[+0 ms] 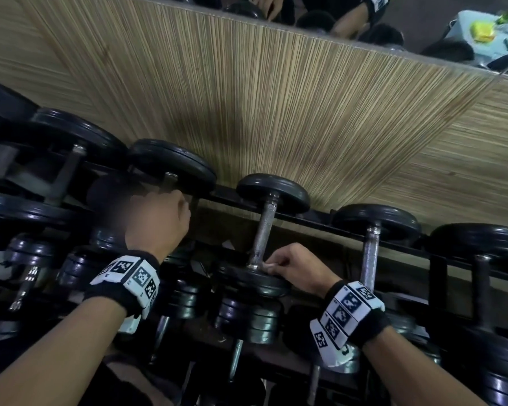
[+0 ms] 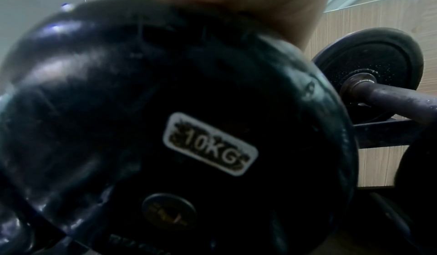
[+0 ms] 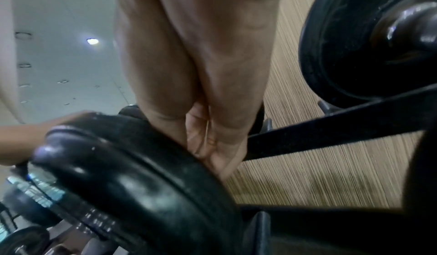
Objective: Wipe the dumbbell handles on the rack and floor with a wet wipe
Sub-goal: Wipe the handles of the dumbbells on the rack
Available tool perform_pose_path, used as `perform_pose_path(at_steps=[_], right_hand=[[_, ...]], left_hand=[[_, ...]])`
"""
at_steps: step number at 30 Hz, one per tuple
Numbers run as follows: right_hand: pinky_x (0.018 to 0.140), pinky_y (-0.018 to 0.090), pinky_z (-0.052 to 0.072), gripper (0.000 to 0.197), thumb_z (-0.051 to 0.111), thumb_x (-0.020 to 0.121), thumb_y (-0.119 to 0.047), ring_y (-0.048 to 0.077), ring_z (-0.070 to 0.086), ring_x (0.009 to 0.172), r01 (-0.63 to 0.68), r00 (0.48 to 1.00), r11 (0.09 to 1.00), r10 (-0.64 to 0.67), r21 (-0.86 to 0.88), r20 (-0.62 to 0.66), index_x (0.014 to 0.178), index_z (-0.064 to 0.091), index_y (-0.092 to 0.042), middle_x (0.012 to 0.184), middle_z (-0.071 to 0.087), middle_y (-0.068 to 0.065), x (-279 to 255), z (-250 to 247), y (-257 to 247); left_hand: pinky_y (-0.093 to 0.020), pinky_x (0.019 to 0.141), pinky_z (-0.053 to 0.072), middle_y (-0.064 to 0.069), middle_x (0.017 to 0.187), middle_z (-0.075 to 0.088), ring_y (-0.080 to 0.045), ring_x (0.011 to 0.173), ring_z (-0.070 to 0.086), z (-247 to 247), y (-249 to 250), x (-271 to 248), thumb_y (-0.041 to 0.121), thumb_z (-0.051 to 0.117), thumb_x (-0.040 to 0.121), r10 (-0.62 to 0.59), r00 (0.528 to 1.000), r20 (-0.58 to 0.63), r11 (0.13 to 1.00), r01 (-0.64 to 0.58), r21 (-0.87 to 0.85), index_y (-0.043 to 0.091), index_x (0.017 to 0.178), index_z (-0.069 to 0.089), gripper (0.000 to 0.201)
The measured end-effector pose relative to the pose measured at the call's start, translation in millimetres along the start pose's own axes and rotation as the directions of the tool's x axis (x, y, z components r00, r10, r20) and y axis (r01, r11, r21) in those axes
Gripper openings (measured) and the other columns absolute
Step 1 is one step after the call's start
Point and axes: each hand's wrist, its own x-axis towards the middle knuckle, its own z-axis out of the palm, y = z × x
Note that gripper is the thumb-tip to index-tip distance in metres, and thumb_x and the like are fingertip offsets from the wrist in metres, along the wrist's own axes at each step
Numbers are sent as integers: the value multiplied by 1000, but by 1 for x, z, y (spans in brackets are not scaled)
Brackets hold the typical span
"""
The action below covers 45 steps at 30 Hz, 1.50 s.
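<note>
Head view, left to right: your left hand [image 1: 159,221] reaches into the top row of the dumbbell rack [image 1: 314,219], fingers curled over and out of sight behind the 10 kg dumbbell [image 1: 173,165]; what they close on cannot be told from here. Left wrist view is filled by that dumbbell's black end plate, its worn "10KG" label [image 2: 210,144] readable, with your palm pressed against the rim above it.

Next along, your right hand [image 1: 288,263] pinches a small white wet wipe [image 1: 269,265] against the near end of the middle dumbbell's handle [image 1: 263,232], just where the steel bar meets the front plate [image 1: 252,278]. Right wrist view shows the fingers drawn narrow and pressed together behind that plate; the wipe itself is probably the pale sliver between them, though blur leaves this unsure.

Farther right, another dumbbell [image 1: 373,230] sits untouched on the same rail. Behind the rack runs a striped wood-grain wall panel [image 1: 276,98], topped by a mirror [image 1: 423,22] reflecting your wrists.
</note>
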Motion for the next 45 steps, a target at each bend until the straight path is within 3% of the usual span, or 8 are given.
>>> perform_pose_path(at_steps=[4,8,10,15,24,36,41,45], right_hand=[[77,26,54,17,64,97,-21,9,65,83,139,990,966,-133,-219,42,89,76,-13,90,74,-2,-6,-2,-18],[76,11,47,16,64,98,-19,11,64,94,314,948,909,-317,-273,37,108,76,-14,104,72,1,2,1,-49],[86,32,52,17,58,99,-15,25,64,96,344,936,855,-347,-387,66,107,73,-12,105,64,7,8,5,-60],[90,44,53,18,62,98,-21,29,66,104,276,960,863,-222,-422,172,105,76,-13,108,71,9,8,3,-45],[76,35,51,22,63,96,-30,21,64,86,-120,988,965,94,-232,-122,85,73,-13,88,69,5,-9,6,-8],[67,17,46,15,72,92,-26,1,62,72,-124,990,989,129,85,-62,83,78,-16,77,71,-9,-4,10,-6],[84,20,53,11,72,91,-28,3,69,88,64,996,924,-36,377,-80,95,79,-21,94,77,-3,-30,12,-27],[94,32,54,15,74,90,-17,20,73,96,139,968,793,17,593,-249,104,73,-17,97,77,6,-33,31,-26]], left_hand=[[-42,74,35,-2,69,65,-27,68,58,0,1,-1,30,57,93,0,1000,8,1000,0,31,14,91,65,18],[-41,74,35,-2,68,65,-26,67,59,0,1,-1,30,54,94,2,1000,26,999,-3,38,14,92,64,20],[-41,74,35,-2,68,65,-26,67,59,0,0,-1,31,54,94,1,1000,27,999,-2,38,14,92,65,20],[-41,73,37,-2,66,65,-25,63,57,-2,-2,-4,30,55,94,2,1000,9,1000,-2,26,13,93,66,20],[-40,71,35,-4,62,62,-28,59,57,-2,1,-2,27,56,93,-7,999,35,999,5,44,12,88,65,18],[-38,66,44,-6,65,66,-31,60,63,-11,9,-9,31,59,93,-33,999,25,993,36,-113,18,90,69,17],[-24,79,51,8,90,74,-4,85,67,-4,78,-50,32,68,92,162,900,405,637,218,-739,27,100,73,11],[-19,85,48,7,95,75,-1,94,66,5,83,-50,35,65,94,341,771,537,502,334,-798,26,104,74,16]])
